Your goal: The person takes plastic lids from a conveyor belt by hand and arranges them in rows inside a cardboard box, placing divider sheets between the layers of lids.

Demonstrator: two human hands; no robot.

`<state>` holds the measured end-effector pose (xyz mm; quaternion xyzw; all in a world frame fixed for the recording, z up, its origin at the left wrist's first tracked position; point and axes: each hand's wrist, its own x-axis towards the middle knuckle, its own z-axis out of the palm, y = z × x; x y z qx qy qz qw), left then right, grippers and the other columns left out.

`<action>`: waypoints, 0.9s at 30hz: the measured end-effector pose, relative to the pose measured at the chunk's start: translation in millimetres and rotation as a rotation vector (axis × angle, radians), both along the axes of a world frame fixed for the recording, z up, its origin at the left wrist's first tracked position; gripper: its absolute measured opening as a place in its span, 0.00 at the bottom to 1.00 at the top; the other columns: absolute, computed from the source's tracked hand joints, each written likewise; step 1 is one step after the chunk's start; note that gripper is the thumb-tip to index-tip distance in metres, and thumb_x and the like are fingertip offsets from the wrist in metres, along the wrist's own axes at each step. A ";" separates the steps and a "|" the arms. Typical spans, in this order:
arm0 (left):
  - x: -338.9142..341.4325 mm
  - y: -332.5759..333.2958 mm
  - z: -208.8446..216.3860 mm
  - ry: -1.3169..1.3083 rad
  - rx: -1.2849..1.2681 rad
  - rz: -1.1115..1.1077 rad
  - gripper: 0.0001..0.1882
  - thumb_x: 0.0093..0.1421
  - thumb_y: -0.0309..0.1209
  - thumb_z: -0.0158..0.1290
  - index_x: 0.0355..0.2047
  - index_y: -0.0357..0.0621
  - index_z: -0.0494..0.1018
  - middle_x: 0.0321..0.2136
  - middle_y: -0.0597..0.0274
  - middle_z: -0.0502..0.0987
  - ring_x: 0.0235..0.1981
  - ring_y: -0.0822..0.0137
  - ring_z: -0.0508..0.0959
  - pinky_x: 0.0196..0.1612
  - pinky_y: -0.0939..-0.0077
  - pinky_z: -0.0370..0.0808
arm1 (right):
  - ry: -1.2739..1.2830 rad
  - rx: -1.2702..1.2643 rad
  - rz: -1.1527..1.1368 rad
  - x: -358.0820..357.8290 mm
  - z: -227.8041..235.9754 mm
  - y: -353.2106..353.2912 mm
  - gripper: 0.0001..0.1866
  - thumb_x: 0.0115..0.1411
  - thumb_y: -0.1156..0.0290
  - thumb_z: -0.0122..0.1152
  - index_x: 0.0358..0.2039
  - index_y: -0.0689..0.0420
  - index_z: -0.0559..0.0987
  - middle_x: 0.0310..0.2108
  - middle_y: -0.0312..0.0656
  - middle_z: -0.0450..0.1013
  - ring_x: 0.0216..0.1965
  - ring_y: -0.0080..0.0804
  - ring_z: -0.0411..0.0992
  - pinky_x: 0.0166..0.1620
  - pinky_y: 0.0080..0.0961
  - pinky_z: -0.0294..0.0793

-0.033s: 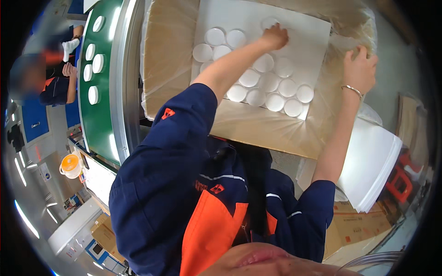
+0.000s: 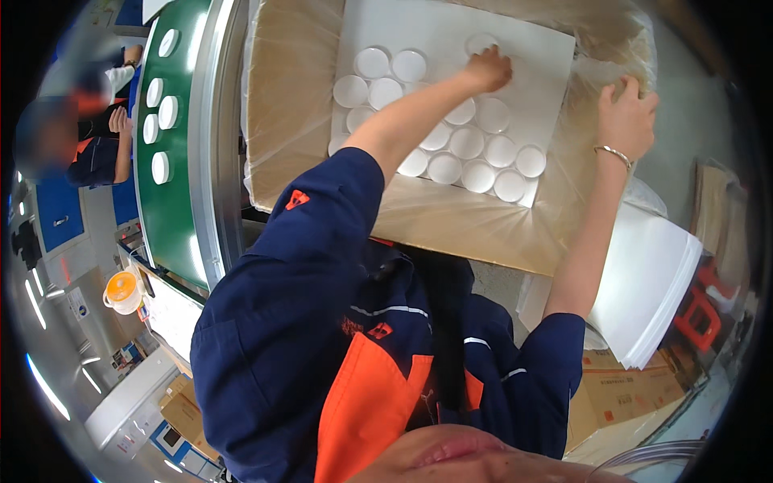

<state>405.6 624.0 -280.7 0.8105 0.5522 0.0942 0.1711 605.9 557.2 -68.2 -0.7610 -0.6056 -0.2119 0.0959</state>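
My left hand [image 2: 491, 71] reaches into a lined cardboard box [image 2: 451, 232], fingers bent and closed at the near edge of a white round lid [image 2: 481, 43]. This lid lies apart from the others on a white sheet [image 2: 527, 60]. Rows of similar white lids [image 2: 465, 142] cover the near and left parts of the sheet; my left forearm hides some of them. At the box's right side my right hand [image 2: 628, 121] is closed round the rim, where the clear plastic liner [image 2: 616, 68] folds over. Its fingertips are partly hidden.
Left of the box runs a green conveyor belt [image 2: 179, 213] with several white round lids [image 2: 168, 111]. Another person's hand [image 2: 121, 121] is beyond it. A stack of white sheets [image 2: 648, 282] stands at right above a cardboard carton [image 2: 620, 390]. An orange-lidded container [image 2: 122, 287] sits at lower left.
My left hand and the single white lid have shifted slightly right together across the sheet. My right hand stays on the box rim.
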 end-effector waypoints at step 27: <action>-106.1 -145.2 67.7 0.123 -0.322 0.008 0.29 0.56 0.42 0.48 0.56 0.47 0.59 0.50 0.48 0.66 0.51 0.49 0.68 0.51 0.56 0.66 | -0.047 0.249 0.132 -0.2 -12.7 1.7 0.22 0.53 0.57 0.52 0.50 0.42 0.70 0.52 0.49 0.62 0.54 0.43 0.62 0.52 0.42 0.64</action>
